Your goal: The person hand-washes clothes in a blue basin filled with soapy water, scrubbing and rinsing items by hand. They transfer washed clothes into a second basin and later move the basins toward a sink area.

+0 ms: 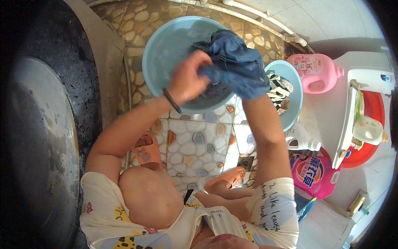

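Note:
A wet dark blue garment (pixel 236 56) is bunched up over the right side of a large light blue basin (pixel 149 59). My left hand (pixel 189 76), blurred, has its thumb and fingers around a fold of the cloth. A dark band circles that wrist. On the other side, my right forearm (pixel 264 121) runs up into the garment. The cloth covers my right hand, so its fingers are hidden. Cloudy water (pixel 177 46) shows in the basin's left part, and something dark lies low inside near the front rim.
A smaller blue basin (pixel 297 105) holds striped and beige cloth (pixel 278 90). Right of it are a pink detergent bottle (pixel 314 71), a white jug (pixel 303 140), a pink detergent bag (pixel 317 176) and a red basin (pixel 373 124). Pipes (pixel 248 14) run behind; a dark counter (pixel 84 93) borders the left.

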The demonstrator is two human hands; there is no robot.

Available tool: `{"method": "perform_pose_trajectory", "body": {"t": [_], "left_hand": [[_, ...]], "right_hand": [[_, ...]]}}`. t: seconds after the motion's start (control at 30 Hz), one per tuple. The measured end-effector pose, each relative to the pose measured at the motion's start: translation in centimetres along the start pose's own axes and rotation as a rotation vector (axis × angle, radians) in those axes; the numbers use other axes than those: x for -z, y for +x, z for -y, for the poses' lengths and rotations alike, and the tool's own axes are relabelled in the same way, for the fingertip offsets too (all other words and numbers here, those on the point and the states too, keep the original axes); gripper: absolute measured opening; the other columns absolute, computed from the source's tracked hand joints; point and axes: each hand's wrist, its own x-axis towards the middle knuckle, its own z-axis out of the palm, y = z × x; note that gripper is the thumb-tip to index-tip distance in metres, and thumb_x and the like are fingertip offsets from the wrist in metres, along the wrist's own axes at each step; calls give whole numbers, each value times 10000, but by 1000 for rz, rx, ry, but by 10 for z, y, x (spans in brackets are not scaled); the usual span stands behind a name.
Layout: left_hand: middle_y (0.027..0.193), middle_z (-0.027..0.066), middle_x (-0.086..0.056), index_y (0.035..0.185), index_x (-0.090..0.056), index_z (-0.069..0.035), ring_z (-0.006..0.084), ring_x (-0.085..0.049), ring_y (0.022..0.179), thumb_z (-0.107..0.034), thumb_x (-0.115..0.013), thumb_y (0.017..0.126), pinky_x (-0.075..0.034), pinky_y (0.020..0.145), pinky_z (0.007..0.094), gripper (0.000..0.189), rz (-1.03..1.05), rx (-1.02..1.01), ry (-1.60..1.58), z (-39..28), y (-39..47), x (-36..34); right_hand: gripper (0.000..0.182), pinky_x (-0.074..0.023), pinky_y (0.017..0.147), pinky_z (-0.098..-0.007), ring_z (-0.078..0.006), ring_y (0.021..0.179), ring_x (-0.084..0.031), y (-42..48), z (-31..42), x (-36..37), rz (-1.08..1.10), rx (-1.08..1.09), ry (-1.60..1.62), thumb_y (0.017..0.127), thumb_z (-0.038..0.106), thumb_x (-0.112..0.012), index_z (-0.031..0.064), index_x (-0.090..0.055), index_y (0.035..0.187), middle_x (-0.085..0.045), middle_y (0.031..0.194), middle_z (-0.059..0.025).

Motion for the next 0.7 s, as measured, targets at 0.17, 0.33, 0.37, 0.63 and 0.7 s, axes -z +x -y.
{"method": "perform_pose_trajectory", "body": {"t": [0.17, 0.33, 0.37, 0.63, 0.7], "left_hand": [[976, 18, -628, 1031, -608, -81, 146, -589, 862, -54, -531, 834, -479, 747, 281, 213, -66, 667, -522, 29, 61, 75], [979, 14, -638, 1016, -602, -93, 159, -592, 875, -202, -538, 880, -478, 773, 306, 185, -260, 826, -647, 107, 72, 103], [982, 15, -641, 1016, -603, -94, 165, -594, 878, -216, -542, 883, -481, 777, 310, 190, -348, 836, -731, 124, 71, 108], [994, 65, -644, 1045, -584, -63, 222, -612, 951, -273, -562, 848, -506, 832, 380, 289, -448, 879, -977, 110, 83, 118], [999, 86, -645, 1040, -588, -48, 238, -619, 908, -243, -567, 832, -510, 817, 385, 286, -501, 976, -970, 97, 76, 126]], "right_hand": [[335, -421, 960, -355, -282, 1044, -571, -15, 28, 9, 446, 37, -309, 880, 254, -540, 32, -609, 1120, -623, 1100, -158], [393, -426, 956, -360, -301, 1064, -569, -45, 84, 53, 703, 260, -463, 826, 324, -593, 44, -635, 1098, -613, 1139, -176], [429, -434, 946, -365, -308, 1072, -568, -50, 97, 69, 702, 228, -476, 794, 354, -621, 48, -639, 1094, -607, 1152, -187], [519, -430, 947, -354, -303, 1038, -593, -139, 231, 202, 366, -258, -758, 656, 204, -763, 40, -609, 1124, -597, 1156, -181], [478, -431, 950, -357, -308, 1044, -588, -144, 233, 221, 274, -50, -740, 690, 162, -733, 41, -599, 1133, -588, 1160, -179]]}}
